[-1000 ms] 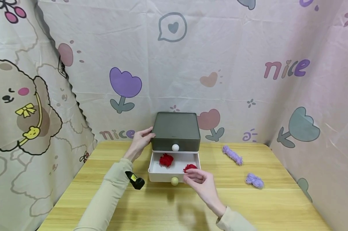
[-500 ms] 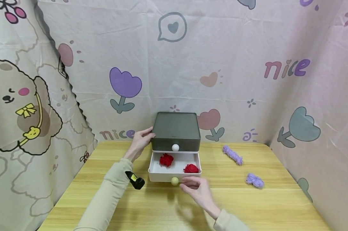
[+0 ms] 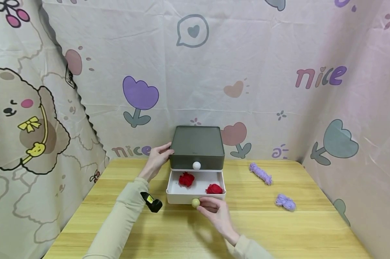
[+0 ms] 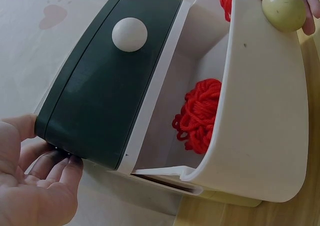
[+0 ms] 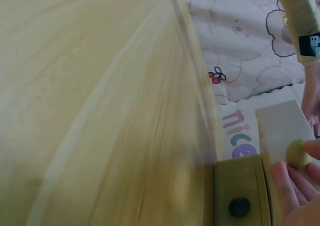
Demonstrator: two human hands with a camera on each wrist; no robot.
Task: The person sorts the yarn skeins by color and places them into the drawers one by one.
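Note:
A small drawer cabinet with a dark green top section [image 3: 197, 142] stands at the back of the table. Its white drawer [image 3: 182, 198] is pulled out and holds two red yarn bundles, a left one [image 3: 186, 179] and a right one [image 3: 214, 189]. My left hand [image 3: 157, 160] grips the cabinet's left side, thumb at the top edge and fingers against the side, as the left wrist view [image 4: 45, 171] shows. With thumb and forefinger my right hand [image 3: 218, 215] pinches the drawer's yellow-green knob [image 3: 195, 203]; the right wrist view shows fingers on both sides of that knob [image 5: 298, 154].
Two lilac yarn bundles lie to the right on the wooden table [image 3: 149, 237]: a long one [image 3: 261, 174] and a shorter one [image 3: 285, 203]. A white knob [image 3: 196, 165] sticks out of the dark green front. A printed curtain [image 3: 195, 79] hangs behind.
My right hand has moved left and down from over the drawer's right front to the knob, uncovering the right red yarn bundle. My left hand and the drawer stay put.

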